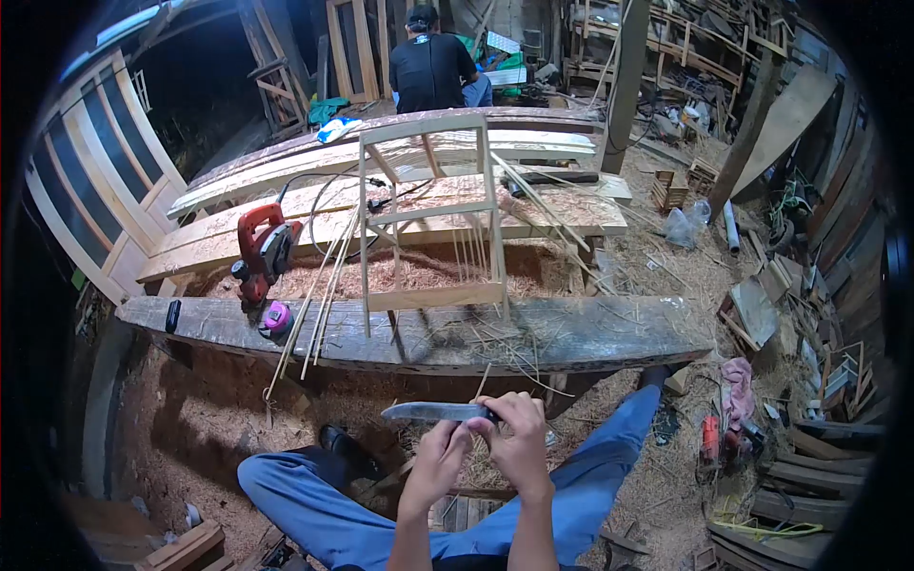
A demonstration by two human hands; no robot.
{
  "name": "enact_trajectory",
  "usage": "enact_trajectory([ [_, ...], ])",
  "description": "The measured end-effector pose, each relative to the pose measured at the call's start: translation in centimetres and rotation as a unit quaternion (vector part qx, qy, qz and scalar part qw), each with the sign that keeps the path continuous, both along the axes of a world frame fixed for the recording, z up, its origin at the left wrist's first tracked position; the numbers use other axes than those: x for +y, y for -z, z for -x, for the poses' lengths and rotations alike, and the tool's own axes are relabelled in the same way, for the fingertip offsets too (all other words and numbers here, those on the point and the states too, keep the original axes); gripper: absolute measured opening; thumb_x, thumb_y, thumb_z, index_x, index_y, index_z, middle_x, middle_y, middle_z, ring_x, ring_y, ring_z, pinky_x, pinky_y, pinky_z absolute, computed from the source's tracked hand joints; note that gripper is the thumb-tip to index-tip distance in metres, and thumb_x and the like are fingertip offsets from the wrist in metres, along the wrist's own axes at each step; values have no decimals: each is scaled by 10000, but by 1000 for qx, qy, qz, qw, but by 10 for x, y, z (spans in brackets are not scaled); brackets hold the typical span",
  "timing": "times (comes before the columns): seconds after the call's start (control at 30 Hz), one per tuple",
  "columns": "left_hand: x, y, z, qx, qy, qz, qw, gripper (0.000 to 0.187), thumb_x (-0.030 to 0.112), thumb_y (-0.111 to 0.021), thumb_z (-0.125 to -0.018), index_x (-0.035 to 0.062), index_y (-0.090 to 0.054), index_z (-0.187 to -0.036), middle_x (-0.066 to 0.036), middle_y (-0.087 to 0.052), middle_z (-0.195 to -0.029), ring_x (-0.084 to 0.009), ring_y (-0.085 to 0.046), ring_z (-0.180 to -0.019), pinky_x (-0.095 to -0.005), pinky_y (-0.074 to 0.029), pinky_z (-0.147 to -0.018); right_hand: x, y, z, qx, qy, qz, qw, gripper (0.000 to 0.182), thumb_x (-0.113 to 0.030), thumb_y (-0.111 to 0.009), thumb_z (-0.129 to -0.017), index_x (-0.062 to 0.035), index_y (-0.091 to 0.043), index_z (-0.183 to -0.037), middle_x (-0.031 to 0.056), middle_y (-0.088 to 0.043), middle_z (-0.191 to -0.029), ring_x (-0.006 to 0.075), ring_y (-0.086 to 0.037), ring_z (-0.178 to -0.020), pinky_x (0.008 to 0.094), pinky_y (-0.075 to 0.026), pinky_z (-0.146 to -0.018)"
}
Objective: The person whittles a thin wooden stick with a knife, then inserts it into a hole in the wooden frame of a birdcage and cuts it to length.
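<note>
My right hand (519,433) is closed around the dark handle of a knife (433,411), its broad blade pointing left. Just below the blade, my left hand (443,462) is closed, thumb close to the knife's lower edge. A thin wooden strip (485,381) rises behind the blade, in line with my left fingers; its lower end is hidden. Beyond my hands, a small wooden chair-like frame (433,297) stands on a worn plank bench (609,328). Several long thin strips (328,300) lean across the bench to its left.
A red power planer (262,252) and a pink-and-grey tape roll (276,319) sit on the left. Planed boards (562,217) lie behind the frame. Shavings cover the ground. A person (433,71) sits facing away at the back. A red power tool (711,438) lies at right.
</note>
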State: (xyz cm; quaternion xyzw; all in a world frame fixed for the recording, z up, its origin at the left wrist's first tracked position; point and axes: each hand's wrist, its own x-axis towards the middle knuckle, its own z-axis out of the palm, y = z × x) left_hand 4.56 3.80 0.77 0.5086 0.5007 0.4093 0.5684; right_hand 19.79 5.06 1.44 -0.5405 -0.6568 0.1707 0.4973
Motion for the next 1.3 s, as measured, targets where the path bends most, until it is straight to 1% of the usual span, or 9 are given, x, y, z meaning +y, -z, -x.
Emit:
enact_trajectory([
  [0.2, -10, -36, -18, -45, 26, 10, 999, 218, 195, -489, -1112, 11, -605, -1116, 8, -575, -969, -52, -489, -776, -236, -441, -697, -16, -20, -45, 6, 118, -3, 993, 280, -320, -783, -852, -109, -756, -1035, 29, -655, -838, 242, -587, -822, 384, -403, -809],
  [0.43, -13, -13, -19, -86, 11, 68, 994, 186, 185, -522, -1102, 25, -616, -1118, 11, -572, -925, -28, -485, -781, -224, -436, -690, -19, -8, -33, -5, -18, -5, 1000, 311, -331, -777, -844, -128, -773, -1078, 15, -659, -839, 214, -583, -820, 382, -407, -804],
  [0.63, -10, 0, -10, -95, -18, 53, 994, 169, 131, -534, -1089, 31, -605, -1205, 22, -588, -946, -30, -503, -797, -205, -444, -686, -18, -3, -19, -29, -20, 13, 999, 320, -343, -764, -847, -120, -777, -1076, 20, -662, -858, 226, -581, -835, 383, -399, -822],
  [0.73, -7, 3, -10, -123, -29, 51, 991, 85, 67, -497, -1069, 40, -577, -1066, 72, -475, -790, 7, -356, -632, -206, -268, -528, -17, 5, -10, -36, -11, 27, 999, 317, -339, -771, -834, -116, -779, -1058, 38, -669, -857, 246, -576, -836, 385, -396, -827],
  [0.8, -6, 10, -7, -148, -43, 66, 986, 99, 68, -497, -1067, 40, -590, -1043, 64, -493, -797, 3, -368, -648, -203, -282, -540, -14, 10, -6, -55, -18, 37, 998, 320, -339, -776, -827, -114, -777, -1054, 39, -667, -855, 248, -577, -836, 387, -399, -826],
  [0.87, -6, 24, 2, -54, -22, 65, 996, 105, 78, -498, -1070, 40, -593, -1044, 55, -504, -808, -1, -372, -660, -206, -295, -551, -13, 12, 2, -55, -2, 37, 998, 321, -346, -784, -820, -105, -776, -1033, 44, -665, -852, 254, -581, -827, 391, -406, -823],
  [1.0, -6, 35, 11, -130, -26, 54, 990, 102, 86, -488, -1080, 38, -577, -1072, 56, -487, -816, -16, -380, -683, -216, -320, -585, -7, 14, 12, -15, 0, 40, 999, 322, -315, -840, -774, -63, -766, -960, 69, -700, -866, 270, -602, -822, 394, -427, -816],
  [1.23, 0, 39, 20, -133, -27, 46, 990, 121, 62, -493, -1074, 38, -596, -1135, 58, -472, -828, -27, -387, -710, -222, -339, -605, -3, 31, 22, 4, -21, 51, 998, 342, -316, -856, -759, -38, -752, -930, 74, -708, -872, 270, -609, -833, 393, -429, -811],
  [1.3, 3, 43, 26, -54, 16, -35, 998, 128, 69, -525, -1067, 25, -607, -1155, 56, -493, -859, -26, -407, -739, -221, -353, -619, -2, 32, 22, -30, -11, 24, 999, 353, -330, -855, -758, -37, -748, -923, 67, -700, -868, 260, -607, -838, 390, -424, -818],
])
